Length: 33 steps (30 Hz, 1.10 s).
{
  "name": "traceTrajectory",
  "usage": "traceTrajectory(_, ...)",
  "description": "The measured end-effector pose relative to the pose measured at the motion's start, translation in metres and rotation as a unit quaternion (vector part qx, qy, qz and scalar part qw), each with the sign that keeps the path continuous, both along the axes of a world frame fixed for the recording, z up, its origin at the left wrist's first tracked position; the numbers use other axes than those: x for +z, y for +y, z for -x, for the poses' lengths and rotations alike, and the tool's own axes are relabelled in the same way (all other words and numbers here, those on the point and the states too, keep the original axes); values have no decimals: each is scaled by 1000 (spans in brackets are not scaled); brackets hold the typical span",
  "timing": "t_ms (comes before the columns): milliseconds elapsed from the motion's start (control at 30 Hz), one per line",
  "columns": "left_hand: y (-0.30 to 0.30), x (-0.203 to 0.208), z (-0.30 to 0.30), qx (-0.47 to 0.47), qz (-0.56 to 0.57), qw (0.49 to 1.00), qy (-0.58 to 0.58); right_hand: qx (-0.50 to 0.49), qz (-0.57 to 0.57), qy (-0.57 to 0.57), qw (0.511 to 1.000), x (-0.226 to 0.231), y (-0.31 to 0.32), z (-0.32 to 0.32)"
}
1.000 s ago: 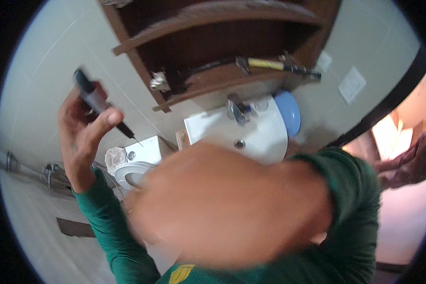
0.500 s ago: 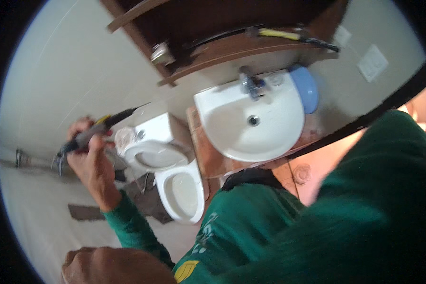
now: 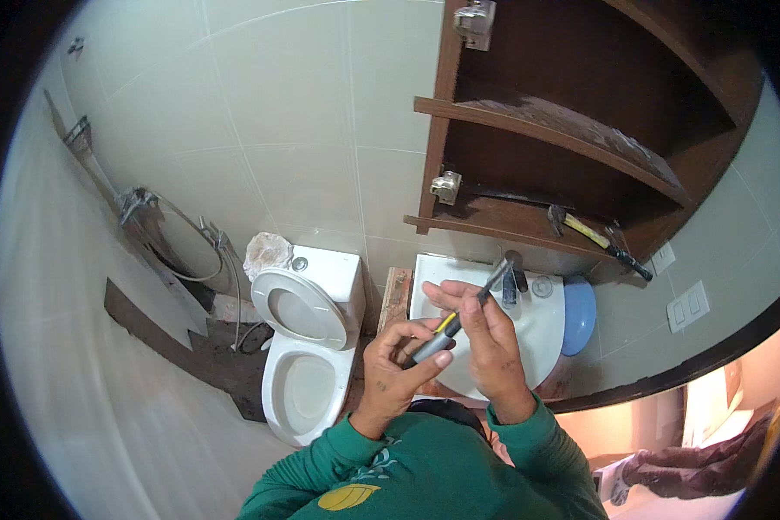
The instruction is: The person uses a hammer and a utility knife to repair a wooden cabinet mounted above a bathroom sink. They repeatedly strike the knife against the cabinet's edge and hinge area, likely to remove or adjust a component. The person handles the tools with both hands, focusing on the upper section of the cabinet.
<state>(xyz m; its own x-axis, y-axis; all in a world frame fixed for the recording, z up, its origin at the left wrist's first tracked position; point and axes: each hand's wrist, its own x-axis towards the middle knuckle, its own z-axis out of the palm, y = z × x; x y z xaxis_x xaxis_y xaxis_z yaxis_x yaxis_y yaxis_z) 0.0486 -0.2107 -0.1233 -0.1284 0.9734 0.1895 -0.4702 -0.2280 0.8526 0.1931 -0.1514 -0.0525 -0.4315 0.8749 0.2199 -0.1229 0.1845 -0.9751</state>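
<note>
In front of the sink, my left hand (image 3: 396, 373) is closed round the grey handle of a slim hand tool (image 3: 432, 348) with a yellow strip and a narrow dark shaft. Its exact kind is not clear. The tool slants up to the right, and its slender tip lies near the faucet (image 3: 511, 282). My right hand (image 3: 497, 351) is at the tool's front part, thumb and fingers around the shaft. Some of its fingers reach out leftward behind the tool. Below both hands lies the white sink (image 3: 542, 351), partly hidden by them.
Above the sink hangs a brown doorless cabinet (image 3: 529, 134) with metal hinges; a yellow-and-black hammer (image 3: 591, 234) rests on its lowest shelf. A white toilet (image 3: 308, 394) with raised lid stands left. A blue basin (image 3: 579, 316) sits right of the sink. Plastic sheeting (image 3: 69, 347) hangs at far left.
My view has swung to the left and levelled. The tool has come from the far left to in front of the sink, and my right hand has come up to its front part.
</note>
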Motion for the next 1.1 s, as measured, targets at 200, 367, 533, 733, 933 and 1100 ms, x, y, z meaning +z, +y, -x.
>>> traceTrajectory(200, 0, 21, 12, -45, -42, 943, 328, 33, 9, 42, 999, -22, -2, -12)
traceTrajectory(367, 2, 13, 7, -253, 34, 959, 127, 59, 44, 51, 996, -22, -6, -17)
traceTrajectory(533, 5, 6, 10, -312, 24, 948, 65, 106, 85, 50, 989, -31, 11, -31)
traceTrajectory(733, 1, -4, -4, -216, 53, 970, 103, 102, 135, 57, 984, -39, 13, -30)
traceTrajectory(933, -5, -3, -4, -132, 72, 973, 174, 109, 109, 51, 987, -51, 6, -20)
traceTrajectory(1100, 1, -5, 5, -93, 37, 979, 178, 127, 99, 23, 987, -40, 7, -16)
